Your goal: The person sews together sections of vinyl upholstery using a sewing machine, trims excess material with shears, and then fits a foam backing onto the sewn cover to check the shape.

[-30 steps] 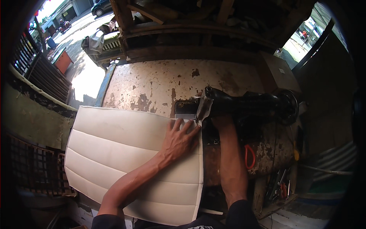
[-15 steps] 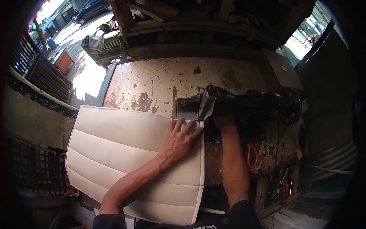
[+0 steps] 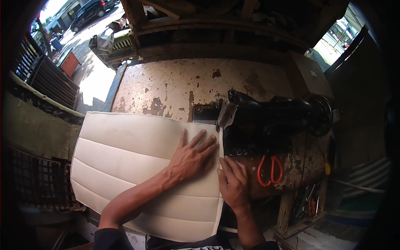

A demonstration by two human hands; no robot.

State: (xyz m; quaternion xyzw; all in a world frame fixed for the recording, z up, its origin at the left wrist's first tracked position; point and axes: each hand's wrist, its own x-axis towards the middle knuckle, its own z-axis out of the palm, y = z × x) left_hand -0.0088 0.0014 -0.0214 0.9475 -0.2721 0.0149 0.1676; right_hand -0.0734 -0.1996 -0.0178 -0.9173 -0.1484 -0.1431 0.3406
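A cream padded cover panel with stitched parallel seams lies across the table's front, its right edge trimmed with a raised piping strip. My left hand rests flat on the panel near that edge, fingers spread. Farther down the edge, my right hand has its fingers together on the piping; the thumb side pinches the trim. Beyond my hands, the black sewing machine's needle end stands over the panel's far right corner. Exactly how the needle and foot meet the fabric is too small to tell.
Red-handled scissors lie on the worn tabletop right of my right hand, below the machine. The machine's handwheel sits at the right. A wooden frame stands behind the table; tools hang under its right side.
My right hand has come back from under the machine arm to the panel's right edge. My left hand has flattened and slid slightly nearer. The scissors' second handle loop is now uncovered.
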